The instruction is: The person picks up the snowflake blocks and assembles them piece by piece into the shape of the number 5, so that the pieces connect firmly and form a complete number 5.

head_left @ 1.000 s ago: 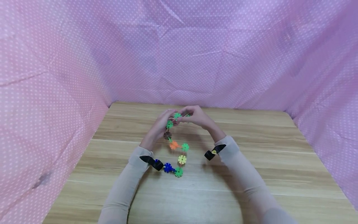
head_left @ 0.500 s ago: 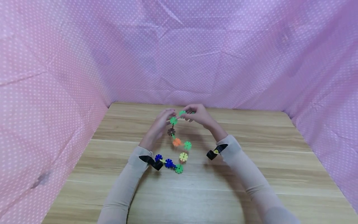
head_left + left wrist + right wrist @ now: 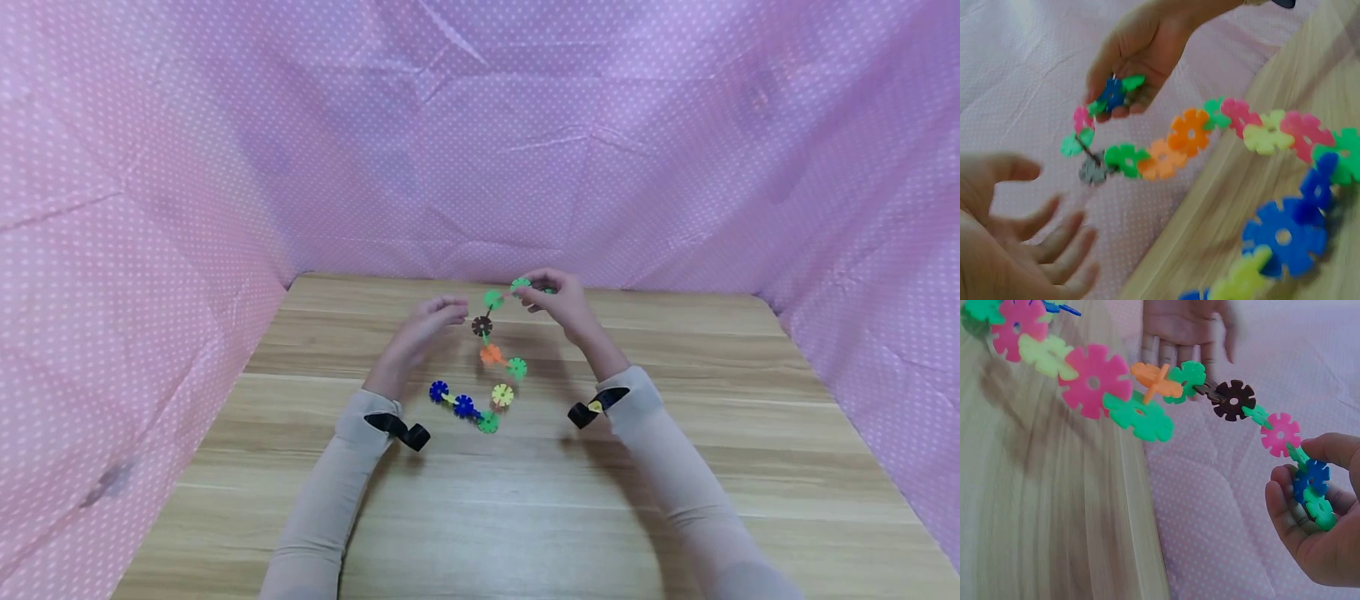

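A chain of interlocking plastic snowflake discs curves between my hands. My right hand pinches its far end, where a blue disc and green discs lie against the fingers. From there a pink disc, a dark brown disc, an orange disc and a yellow disc follow. The tail ends in blue discs toward the left. My left hand is held apart from the chain, fingers spread and holding nothing. Whether the tail touches the table cannot be told.
The wood-grain table lies under the chain and both forearms. Pink dotted cloth hangs behind the table and on both sides. A black strap with a camera sits on the left wrist, another black camera strap on the right.
The left hand has come away from the chain. My right hand has moved right and farther away, drawing the chain with it; the blue tail discs now show clear of the left wrist.
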Tool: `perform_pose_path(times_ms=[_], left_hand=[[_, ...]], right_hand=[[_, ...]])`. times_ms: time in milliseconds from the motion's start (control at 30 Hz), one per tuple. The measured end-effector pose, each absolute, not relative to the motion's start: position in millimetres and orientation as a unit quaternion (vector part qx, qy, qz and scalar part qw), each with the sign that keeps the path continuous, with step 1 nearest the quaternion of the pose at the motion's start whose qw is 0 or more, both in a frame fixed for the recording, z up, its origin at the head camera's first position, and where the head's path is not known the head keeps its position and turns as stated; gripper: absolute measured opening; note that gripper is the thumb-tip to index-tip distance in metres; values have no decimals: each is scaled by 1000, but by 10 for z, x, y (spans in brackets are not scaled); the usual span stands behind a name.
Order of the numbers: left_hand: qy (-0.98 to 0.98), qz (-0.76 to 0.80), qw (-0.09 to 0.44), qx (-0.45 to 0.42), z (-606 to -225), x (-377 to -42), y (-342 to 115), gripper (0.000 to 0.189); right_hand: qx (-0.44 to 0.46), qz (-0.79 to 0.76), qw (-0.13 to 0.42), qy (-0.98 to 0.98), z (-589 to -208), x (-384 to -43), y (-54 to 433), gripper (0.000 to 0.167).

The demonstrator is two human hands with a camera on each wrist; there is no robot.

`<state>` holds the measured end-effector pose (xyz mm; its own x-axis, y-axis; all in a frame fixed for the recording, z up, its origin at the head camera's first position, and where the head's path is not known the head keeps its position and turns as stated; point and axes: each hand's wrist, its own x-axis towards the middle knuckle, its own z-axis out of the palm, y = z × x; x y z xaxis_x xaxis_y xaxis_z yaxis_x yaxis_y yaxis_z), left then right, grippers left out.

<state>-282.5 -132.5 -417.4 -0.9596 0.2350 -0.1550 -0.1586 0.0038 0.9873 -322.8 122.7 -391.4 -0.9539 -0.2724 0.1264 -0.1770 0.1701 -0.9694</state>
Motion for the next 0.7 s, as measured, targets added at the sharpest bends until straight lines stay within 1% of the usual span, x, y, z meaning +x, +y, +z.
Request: perform_pose_path(times_ms=[100,267,367,500,567,700], left_hand=[[736,645,195,67,-4242,-2833,-1347,48],[759,579,269,130,-4290,-2820,-1302,47],[756,572,284,142,-4286,-2807,-1285,50],[792,536,264,127,-4272,-2810,-1383,51],[812,506,264,128,-4273,-2821,-1457,51],[829,449,301,141,-4304,-2839,-1556,52]], right_hand=[[-144,-633,30,760,-3903,-3224,1292,32],[-138,-632,29,762,-3896,-3234,1372,31],[-134,-633,28,762,-3907,-3255,1407,32],[-131,-634,26,762,-3917,-3267,1438,31],[-132,-631,25,764,-3918,-3266,1454,32],[-130,-629,24,766,-3924,-3274,1492,33]])
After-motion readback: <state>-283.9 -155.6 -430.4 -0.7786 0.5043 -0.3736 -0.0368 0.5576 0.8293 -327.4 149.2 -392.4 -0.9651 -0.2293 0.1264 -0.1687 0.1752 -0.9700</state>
